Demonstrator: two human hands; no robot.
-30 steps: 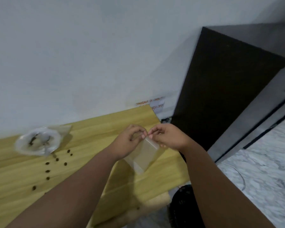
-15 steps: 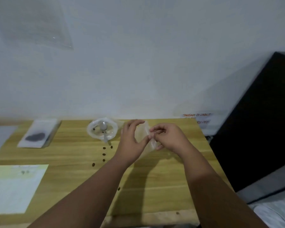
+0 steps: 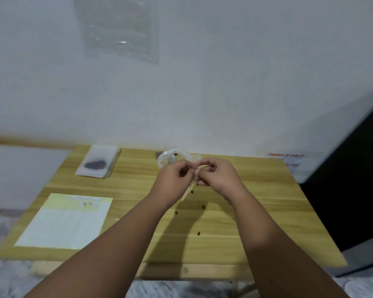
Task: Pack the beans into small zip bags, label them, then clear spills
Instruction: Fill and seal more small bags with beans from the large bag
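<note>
My left hand (image 3: 174, 181) and my right hand (image 3: 219, 176) meet above the wooden table (image 3: 256, 211), both pinching the top of a small clear zip bag (image 3: 190, 189) that hangs edge-on between them. Behind my hands lies a crumpled clear bag (image 3: 167, 157) with a few dark beans in it. Several loose beans (image 3: 203, 206) are scattered on the table below my hands. At the back left lies a filled zip bag (image 3: 96, 164) holding a dark heap of beans.
A pale yellow label sheet (image 3: 65, 222) lies at the table's front left. A dark cabinet (image 3: 357, 179) stands to the right of the table. A clear plastic sheet (image 3: 119, 29) hangs on the wall above. Marbled floor lies below.
The view swung left, bringing the whole table, label sheet and filled bag into sight. Both hands stay pinched on the small zip bag, which has turned from flat-on to edge-on.
</note>
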